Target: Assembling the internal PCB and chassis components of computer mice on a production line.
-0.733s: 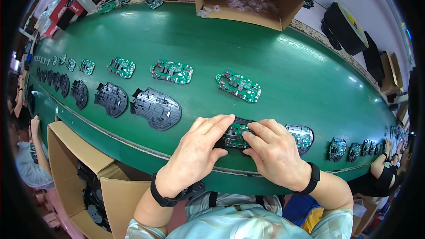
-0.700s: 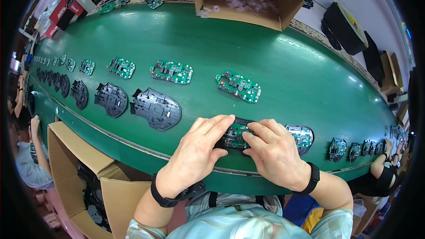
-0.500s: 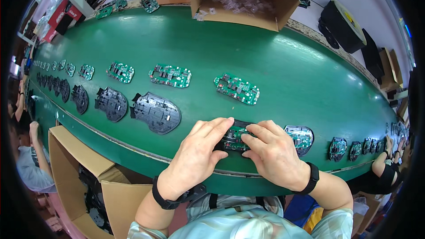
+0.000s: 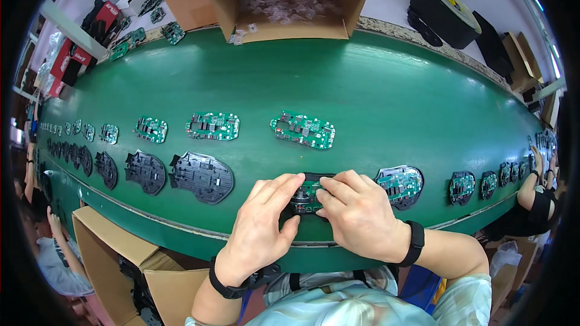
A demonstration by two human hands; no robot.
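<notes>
Between my hands lies a black plastic shell (image 4: 316, 176) with a green circuit board (image 4: 306, 198) in it, near the front edge of the green work surface. My left hand (image 4: 261, 220) grips the shell's left side, index fingertip at its far edge and thumb nearer me. From the right, my right hand (image 4: 362, 217) has its bent fingers pressed onto the board and covers the right part. Just beyond that hand sits another shell with a board fitted (image 4: 400, 186). A loose circuit board (image 4: 304, 130) rests farther back.
Left of my hands, a row of empty black shells (image 4: 202, 176) runs below a row of loose boards (image 4: 213, 126). More fitted shells (image 4: 463, 187) line the right. An open carton (image 4: 290, 31) of clear pieces stands at the back; another carton (image 4: 115, 235) is front left. Other people sit at both ends.
The whole view has shifted, so the carton and the parts appear farther left. My hands stay at the same shell, with the right fingers still on the board.
</notes>
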